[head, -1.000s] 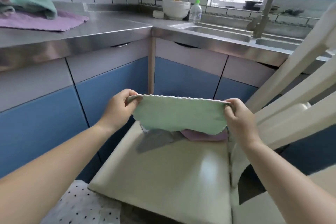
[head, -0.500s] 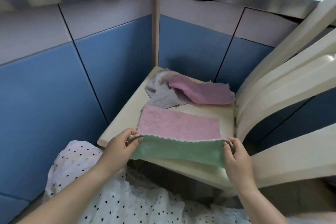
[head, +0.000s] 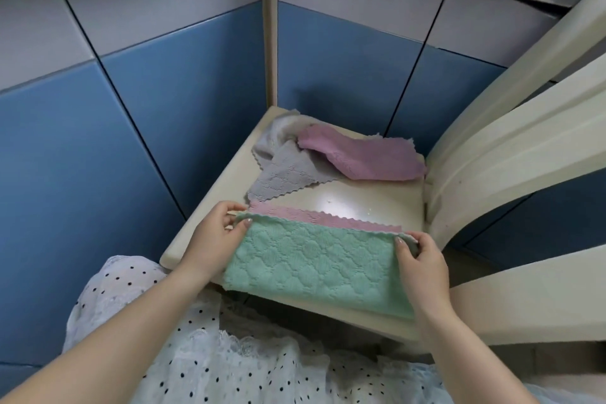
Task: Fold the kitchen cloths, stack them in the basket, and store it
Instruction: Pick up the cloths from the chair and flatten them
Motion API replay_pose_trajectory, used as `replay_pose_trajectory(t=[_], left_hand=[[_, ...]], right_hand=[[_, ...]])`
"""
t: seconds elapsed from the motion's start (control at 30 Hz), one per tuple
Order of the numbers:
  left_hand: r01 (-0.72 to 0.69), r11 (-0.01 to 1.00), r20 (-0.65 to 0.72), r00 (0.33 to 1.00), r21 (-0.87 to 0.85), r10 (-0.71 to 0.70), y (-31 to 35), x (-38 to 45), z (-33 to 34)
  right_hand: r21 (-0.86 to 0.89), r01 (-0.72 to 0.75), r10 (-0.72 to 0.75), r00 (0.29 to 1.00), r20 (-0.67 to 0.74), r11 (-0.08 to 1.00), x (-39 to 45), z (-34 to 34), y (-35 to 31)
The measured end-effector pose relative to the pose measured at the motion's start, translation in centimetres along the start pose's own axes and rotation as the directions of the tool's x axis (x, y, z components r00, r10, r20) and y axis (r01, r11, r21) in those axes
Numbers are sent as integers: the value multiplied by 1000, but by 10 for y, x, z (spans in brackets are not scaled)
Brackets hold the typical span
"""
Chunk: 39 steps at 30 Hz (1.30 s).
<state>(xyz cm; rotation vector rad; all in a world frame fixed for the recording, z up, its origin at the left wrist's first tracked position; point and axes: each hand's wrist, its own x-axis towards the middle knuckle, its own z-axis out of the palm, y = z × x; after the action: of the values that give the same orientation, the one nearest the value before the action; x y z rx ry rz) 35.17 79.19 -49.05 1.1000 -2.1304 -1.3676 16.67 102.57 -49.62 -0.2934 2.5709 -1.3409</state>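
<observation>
With the left hand (head: 216, 233) and right hand (head: 418, 256) each pinching a far corner of the green cloth (head: 314, 266) on the chair seat (head: 360, 203), near edge overhanging, lay it square over the pink cloth (head: 314, 216), edges matched

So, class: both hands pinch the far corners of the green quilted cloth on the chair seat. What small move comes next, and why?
Probably release: the left hand and right hand have the green quilted cloth lying folded over the pink folded cloth, leaving only its far edge showing.
</observation>
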Motion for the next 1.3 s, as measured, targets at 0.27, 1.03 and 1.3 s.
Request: replay_pose_trajectory(t=[0.27, 1.03, 1.3], left_hand=[[1, 994, -41, 999, 109, 4, 0, 37, 22], [-88, 873, -42, 991, 480, 123, 2, 49, 20], [-471, 628, 388, 879, 620, 276, 19, 6, 77]], right_hand=[[-166, -84, 82, 996, -16, 982, 29, 6, 0], [-392, -48, 52, 999, 2, 919, 46, 16, -8], [-450, 461, -401, 887, 227, 765, 1, 61, -15]])
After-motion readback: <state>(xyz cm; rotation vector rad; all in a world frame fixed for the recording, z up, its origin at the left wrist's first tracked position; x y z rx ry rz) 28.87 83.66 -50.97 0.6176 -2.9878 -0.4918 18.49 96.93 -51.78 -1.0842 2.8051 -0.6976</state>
